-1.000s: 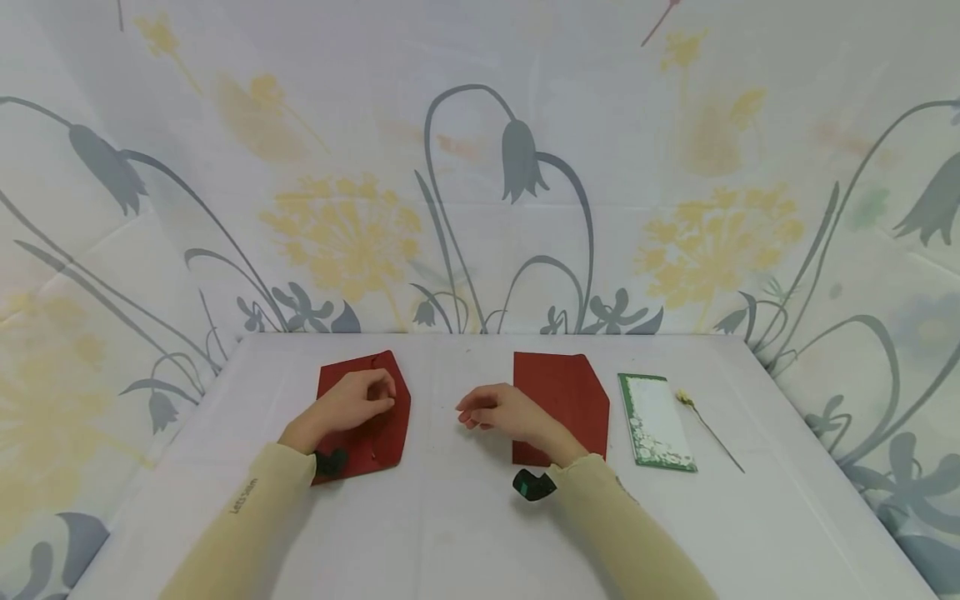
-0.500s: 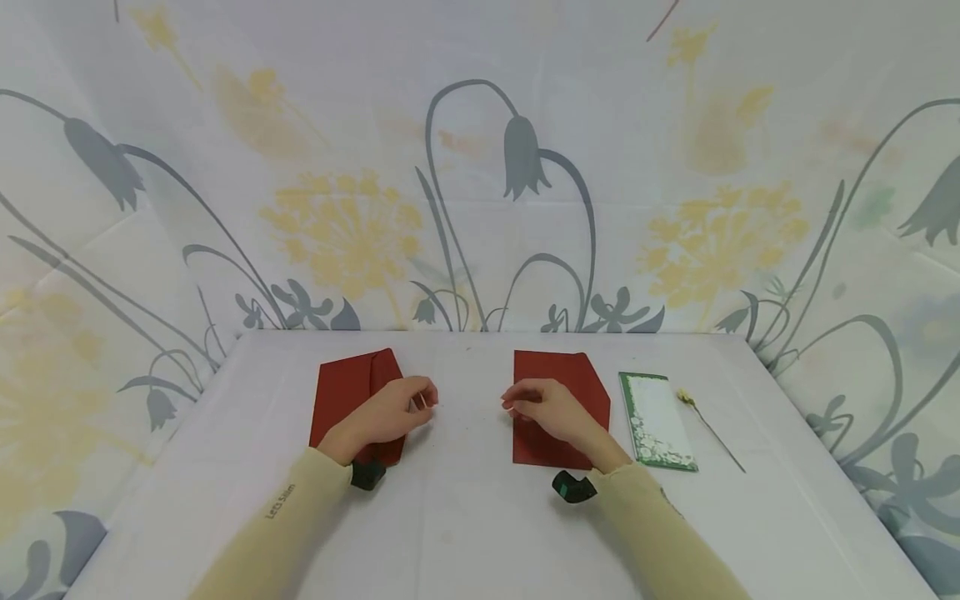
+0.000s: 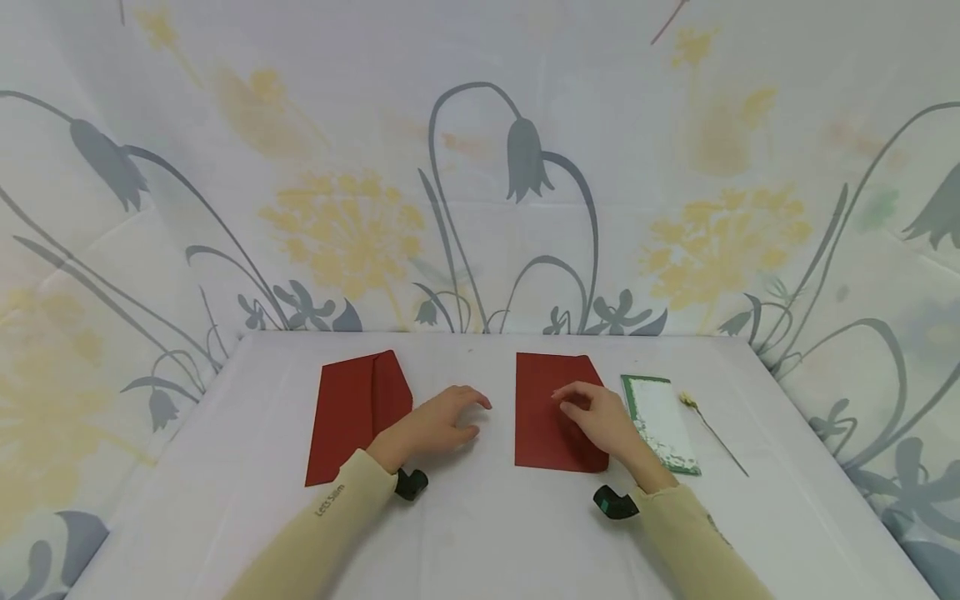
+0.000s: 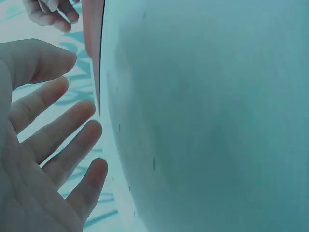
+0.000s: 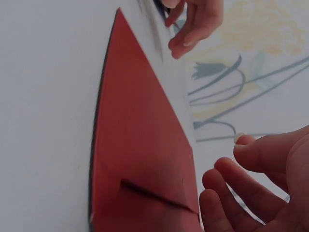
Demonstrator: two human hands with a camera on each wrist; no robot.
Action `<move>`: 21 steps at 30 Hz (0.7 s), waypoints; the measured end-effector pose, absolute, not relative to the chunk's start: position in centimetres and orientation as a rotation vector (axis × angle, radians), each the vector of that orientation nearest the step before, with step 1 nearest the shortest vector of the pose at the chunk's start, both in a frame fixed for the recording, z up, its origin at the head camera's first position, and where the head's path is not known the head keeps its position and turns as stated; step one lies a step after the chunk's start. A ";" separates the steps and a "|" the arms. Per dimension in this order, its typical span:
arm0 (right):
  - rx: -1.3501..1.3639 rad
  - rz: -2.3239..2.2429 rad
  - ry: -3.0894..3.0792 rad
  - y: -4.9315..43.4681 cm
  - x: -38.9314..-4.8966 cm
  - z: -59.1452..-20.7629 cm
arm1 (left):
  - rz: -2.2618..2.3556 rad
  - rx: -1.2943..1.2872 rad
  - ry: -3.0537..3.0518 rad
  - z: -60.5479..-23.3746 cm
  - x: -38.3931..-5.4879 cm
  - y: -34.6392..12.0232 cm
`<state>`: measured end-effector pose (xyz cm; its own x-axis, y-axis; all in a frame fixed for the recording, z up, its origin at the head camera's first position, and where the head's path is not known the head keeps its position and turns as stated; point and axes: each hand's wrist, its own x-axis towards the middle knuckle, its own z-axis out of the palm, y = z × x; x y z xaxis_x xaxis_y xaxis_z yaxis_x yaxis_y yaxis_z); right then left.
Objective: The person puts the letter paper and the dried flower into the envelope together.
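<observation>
My left hand (image 3: 438,423) hovers over the white table between two red envelopes, fingers spread apart and holding nothing, as the left wrist view also shows. To its left lies the left red envelope (image 3: 341,417), its flap on the right side folded over. Above the right part of the other red envelope (image 3: 542,417) is my right hand (image 3: 600,421). In the right wrist view its loosely bent fingers (image 5: 251,188) hold nothing and stand apart from that envelope (image 5: 140,130). The right wrist and sleeve cover part of the green-bordered card.
A white card (image 3: 660,417) with a green floral border lies right of the envelopes. Beside it rests a thin-stemmed yellow flower (image 3: 712,429). A flower-printed cloth (image 3: 480,208) hangs behind the white table (image 3: 480,542).
Both hands have moved to the right. The left hand has left the left envelope, whose flap now lies folded over. The right hand has come across the right envelope.
</observation>
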<state>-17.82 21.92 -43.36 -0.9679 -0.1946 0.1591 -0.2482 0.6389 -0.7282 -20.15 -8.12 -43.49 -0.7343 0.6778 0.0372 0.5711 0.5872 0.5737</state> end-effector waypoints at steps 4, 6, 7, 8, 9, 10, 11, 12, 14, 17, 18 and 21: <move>0.368 1.207 -2.769 23.7 -17.0 -43.5 | 0.789 1.105 2.626 -43.9 -20.0 -6.7; 0.376 1.167 -2.765 24.5 -16.7 -43.5 | 0.757 1.116 2.625 -43.9 -20.0 -6.0; 0.383 1.147 -2.760 24.8 -16.5 -43.5 | 0.747 1.119 2.624 -43.9 -20.0 -5.8; 0.394 1.120 -2.759 25.1 -16.4 -43.5 | 0.737 1.117 2.623 -43.9 -19.9 -5.5; 0.410 1.091 -2.757 25.4 -16.3 -43.4 | 0.725 1.114 2.622 -43.9 -19.9 -5.3; 0.430 1.062 -2.755 25.7 -16.2 -43.4 | 0.713 1.116 2.622 -43.8 -19.9 -5.0; 0.441 1.028 -2.761 26.0 -16.1 -43.4 | 0.707 1.122 2.621 -43.8 -19.9 -4.8; 0.453 0.994 -2.766 26.2 -16.0 -43.4 | 0.705 1.125 2.618 -43.7 -19.9 -4.7; 0.478 0.937 -2.782 26.7 -15.8 -43.3 | 0.696 1.135 2.611 -43.5 -19.9 -4.3; 0.517 0.867 -2.826 27.1 -15.8 -43.2 | 0.676 1.149 2.613 -43.4 -20.0 -3.8; 0.543 0.851 -2.840 27.1 -15.8 -43.2 | 0.667 1.148 2.616 -43.3 -20.1 -3.7; 0.606 0.822 -2.896 27.3 -15.9 -43.2 | 0.636 1.159 2.627 -43.5 -20.3 -3.3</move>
